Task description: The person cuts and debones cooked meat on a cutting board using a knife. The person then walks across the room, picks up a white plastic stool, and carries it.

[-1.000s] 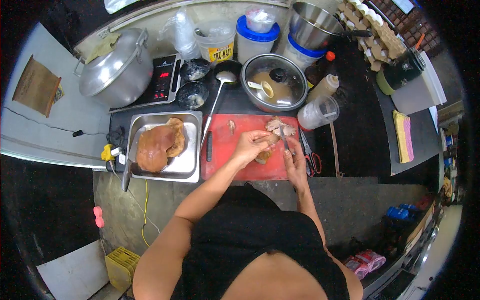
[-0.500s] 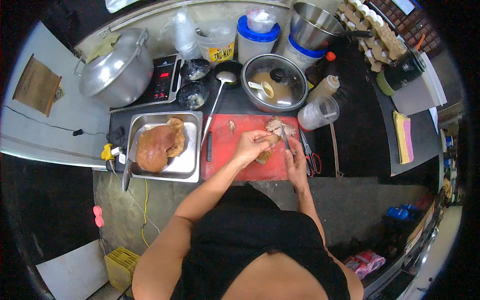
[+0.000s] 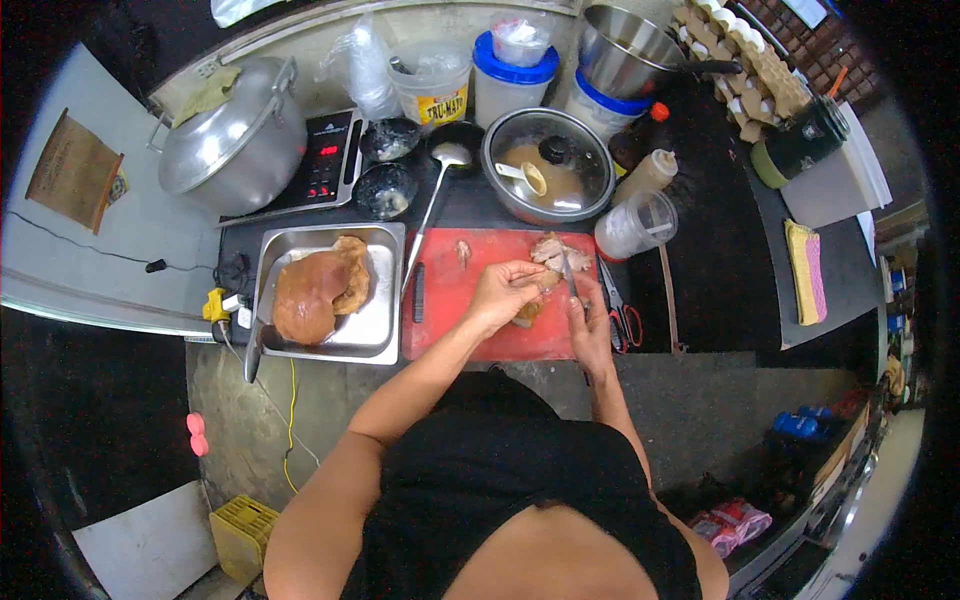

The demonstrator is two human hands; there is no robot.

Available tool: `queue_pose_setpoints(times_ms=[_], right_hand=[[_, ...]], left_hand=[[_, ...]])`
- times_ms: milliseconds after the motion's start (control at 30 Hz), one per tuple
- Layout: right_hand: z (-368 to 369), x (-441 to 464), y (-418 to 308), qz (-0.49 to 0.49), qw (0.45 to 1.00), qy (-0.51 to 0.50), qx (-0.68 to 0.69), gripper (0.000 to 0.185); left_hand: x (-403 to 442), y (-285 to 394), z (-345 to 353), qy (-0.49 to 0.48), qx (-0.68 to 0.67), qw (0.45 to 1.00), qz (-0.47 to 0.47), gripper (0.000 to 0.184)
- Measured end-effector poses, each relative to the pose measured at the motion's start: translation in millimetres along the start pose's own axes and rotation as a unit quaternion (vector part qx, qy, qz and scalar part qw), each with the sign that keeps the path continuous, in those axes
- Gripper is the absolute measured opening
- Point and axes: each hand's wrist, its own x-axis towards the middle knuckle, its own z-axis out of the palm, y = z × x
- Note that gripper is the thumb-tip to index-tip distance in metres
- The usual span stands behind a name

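On a red cutting board [image 3: 460, 335], my left hand [image 3: 503, 295] pinches a piece of cooked meat [image 3: 546, 281] with its fingertips. My right hand [image 3: 590, 325] is closed around a knife [image 3: 569, 272], its blade pointing away from me beside the meat. Just beyond the blade lies a pile of pale cut meat [image 3: 549, 250]. A browner chunk [image 3: 527, 314] rests under and near my left hand. One small scrap [image 3: 462, 254] sits alone at the board's upper left.
Left of the board, a steel tray [image 3: 385, 340] holds large brown meat pieces [image 3: 308, 295]. Scissors [image 3: 625, 318] lie at the right edge. Behind stand a glass-lidded bowl [image 3: 500, 190], a ladle [image 3: 432, 205], a large pot [image 3: 235, 135] on an induction cooker [image 3: 328, 160], and a plastic container [image 3: 640, 225].
Very little differs. My right hand and the knife have shifted slightly by the meat, while my left hand stays almost in place.
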Motion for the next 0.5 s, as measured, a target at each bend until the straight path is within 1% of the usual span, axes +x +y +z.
queue_pose_setpoints(times_ms=[67, 167, 300, 367, 500], right_hand=[[-1.4, -4.2, -15.7, 0.076, 0.997, -0.013, 0.023, 0.036], [4.5, -7.3, -21.7, 0.037, 0.997, -0.031, 0.058, 0.037], [8.5, -4.2, -9.3, 0.007, 0.998, -0.063, 0.021, 0.037], [4.8, -2.5, -2.1, 0.01, 0.998, -0.06, 0.016, 0.037], [-0.4, -0.7, 0.2, 0.049, 0.998, -0.008, 0.044, 0.038]], left_hand=[[2.6, -6.2, -3.2, -0.004, -0.003, 1.0, 0.011, 0.029], [1.9, -6.5, -1.2, 0.0, -0.019, 1.0, 0.011, 0.028], [1.1, -7.0, -1.2, -0.001, -0.012, 1.0, 0.007, 0.028], [-0.3, -5.0, -1.9, -0.01, 0.001, 1.0, 0.002, 0.029], [1.0, -6.5, -3.7, -0.013, 0.026, 0.999, 0.016, 0.029]])
